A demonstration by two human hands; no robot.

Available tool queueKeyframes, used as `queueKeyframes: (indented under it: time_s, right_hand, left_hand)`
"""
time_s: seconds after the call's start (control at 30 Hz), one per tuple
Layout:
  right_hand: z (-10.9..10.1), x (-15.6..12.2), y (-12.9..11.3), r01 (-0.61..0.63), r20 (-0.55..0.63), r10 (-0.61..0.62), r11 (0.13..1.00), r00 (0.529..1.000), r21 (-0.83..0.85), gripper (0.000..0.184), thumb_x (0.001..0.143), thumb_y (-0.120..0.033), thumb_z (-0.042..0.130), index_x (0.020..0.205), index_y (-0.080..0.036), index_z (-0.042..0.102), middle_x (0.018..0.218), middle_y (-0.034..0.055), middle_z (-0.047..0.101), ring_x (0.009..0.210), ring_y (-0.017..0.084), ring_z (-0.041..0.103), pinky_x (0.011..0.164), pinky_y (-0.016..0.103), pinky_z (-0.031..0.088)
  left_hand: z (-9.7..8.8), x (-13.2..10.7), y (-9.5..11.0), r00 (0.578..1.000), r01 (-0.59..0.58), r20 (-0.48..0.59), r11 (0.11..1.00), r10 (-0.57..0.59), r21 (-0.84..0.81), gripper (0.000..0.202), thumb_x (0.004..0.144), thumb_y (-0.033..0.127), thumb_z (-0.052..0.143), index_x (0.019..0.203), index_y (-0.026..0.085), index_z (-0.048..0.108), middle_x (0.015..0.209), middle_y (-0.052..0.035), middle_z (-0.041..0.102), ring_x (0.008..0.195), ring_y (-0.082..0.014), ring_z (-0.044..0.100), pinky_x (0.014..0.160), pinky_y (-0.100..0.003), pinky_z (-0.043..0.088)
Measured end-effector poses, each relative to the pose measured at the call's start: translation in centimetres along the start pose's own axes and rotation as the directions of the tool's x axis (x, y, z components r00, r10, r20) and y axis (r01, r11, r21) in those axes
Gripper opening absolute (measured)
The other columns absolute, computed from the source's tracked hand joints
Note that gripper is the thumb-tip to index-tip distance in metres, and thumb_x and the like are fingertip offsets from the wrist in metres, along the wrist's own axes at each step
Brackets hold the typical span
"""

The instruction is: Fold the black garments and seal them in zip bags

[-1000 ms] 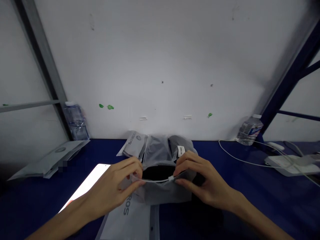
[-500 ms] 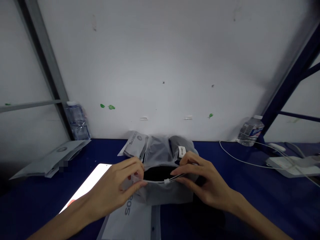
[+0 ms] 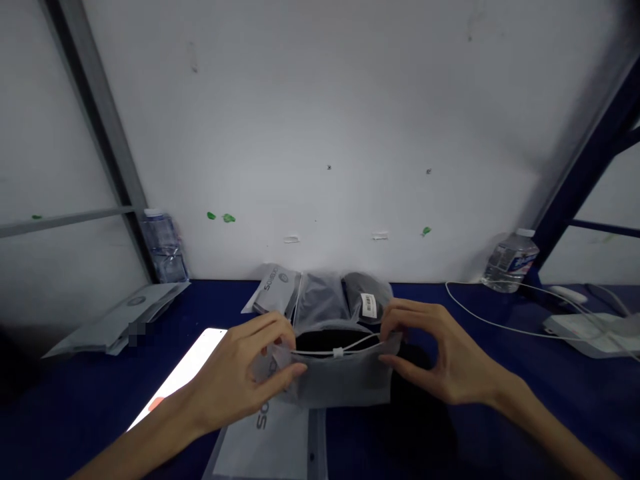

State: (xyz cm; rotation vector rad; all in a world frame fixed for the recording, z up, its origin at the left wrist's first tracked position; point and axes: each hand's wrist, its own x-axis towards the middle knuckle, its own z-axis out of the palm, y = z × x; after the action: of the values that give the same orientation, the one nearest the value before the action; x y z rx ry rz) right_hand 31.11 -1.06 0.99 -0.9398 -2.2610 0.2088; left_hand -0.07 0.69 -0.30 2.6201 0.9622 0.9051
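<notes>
1. Head view: left hand (image 3: 240,380) and right hand (image 3: 450,360) each pinch an end of a soft grey zip pouch (image 3: 345,383), mid blue table (image 3: 565,373).
2. Its mouth gapes, and the dark contents are too dim to make out.
3. One white slider (image 3: 339,352) sits mid-track.
4. Three frosted packed pouches (image 3: 320,300) lie just behind it.
5. Two clear plastic bottles (image 3: 165,248) stand by the wall.

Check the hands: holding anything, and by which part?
Both hold the grey zip bag by its open top edge: the left hand pinches the left end, the right hand the right end.
</notes>
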Motion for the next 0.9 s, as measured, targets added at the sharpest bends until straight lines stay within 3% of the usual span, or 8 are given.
queueKeyframes:
  time_s: [0.17, 0.33, 0.43, 0.67, 0.9]
  right_hand:
    - [-0.7, 0.0, 0.7, -0.041, 0.079, 0.035, 0.996, 0.996, 0.085, 0.007, 0.087, -0.025, 0.069, 0.082, -0.021, 0.067, 0.076, -0.0001, 0.064, 0.063, 0.012, 0.059, 0.058, 0.026, 0.050]
    - [-0.2, 0.0, 0.5, 0.038, 0.024, -0.041, 0.989, 0.999, 0.143, 0.006, 0.089, -0.023, 0.070, 0.083, -0.021, 0.070, 0.075, 0.0002, 0.066, 0.064, 0.011, 0.060, 0.058, 0.023, 0.050]
    - [0.0, -0.1, 0.3, 0.077, 0.000, -0.078, 0.988, 0.997, 0.134, 0.005, 0.089, -0.023, 0.070, 0.084, -0.021, 0.071, 0.077, 0.0007, 0.067, 0.065, 0.011, 0.061, 0.058, 0.022, 0.051]
    - [0.2, -0.4, 0.1, 0.104, 0.020, -0.107, 0.988, 0.994, 0.112, 0.011, 0.091, -0.021, 0.067, 0.080, -0.019, 0.068, 0.075, 0.0010, 0.064, 0.065, 0.011, 0.060, 0.058, 0.023, 0.047]
    - [0.2, -0.5, 0.1, 0.088, 0.053, -0.093, 0.992, 0.994, 0.088, 0.013, 0.093, -0.018, 0.064, 0.082, -0.020, 0.070, 0.080, 0.0013, 0.064, 0.067, 0.011, 0.060, 0.058, 0.023, 0.045]
  left_hand:
    - [0.3, 0.4, 0.3, 0.999, -0.039, -0.033, 0.999, 0.039, -0.016, 0.009, 0.092, 0.027, 0.063, 0.098, 0.023, 0.057, 0.101, -0.0024, 0.062, 0.086, -0.0169, 0.060, 0.070, -0.030, 0.049]
    - [1.0, 0.6, 1.7, 0.972, -0.157, -0.174, 0.988, 0.156, 0.009, 0.012, 0.090, 0.021, 0.067, 0.101, 0.022, 0.062, 0.096, -0.0024, 0.062, 0.087, -0.0174, 0.059, 0.074, -0.032, 0.049]
    - [1.5, 1.0, 2.7, 0.969, -0.188, -0.164, 0.982, 0.185, 0.002, 0.015, 0.088, 0.022, 0.070, 0.101, 0.022, 0.064, 0.094, -0.0025, 0.063, 0.085, -0.0178, 0.059, 0.073, -0.033, 0.049]
    - [1.8, 2.0, 3.8, 0.985, -0.145, -0.112, 0.984, 0.134, -0.100, 0.006, 0.091, 0.017, 0.066, 0.087, 0.021, 0.065, 0.075, 0.0024, 0.063, 0.070, -0.0134, 0.059, 0.069, -0.030, 0.047]
    - [1.3, 1.2, 2.7, 0.984, -0.123, -0.141, 0.986, 0.106, -0.114, 0.008, 0.093, 0.015, 0.064, 0.089, 0.022, 0.066, 0.077, 0.0030, 0.065, 0.072, -0.0129, 0.059, 0.065, -0.026, 0.046]
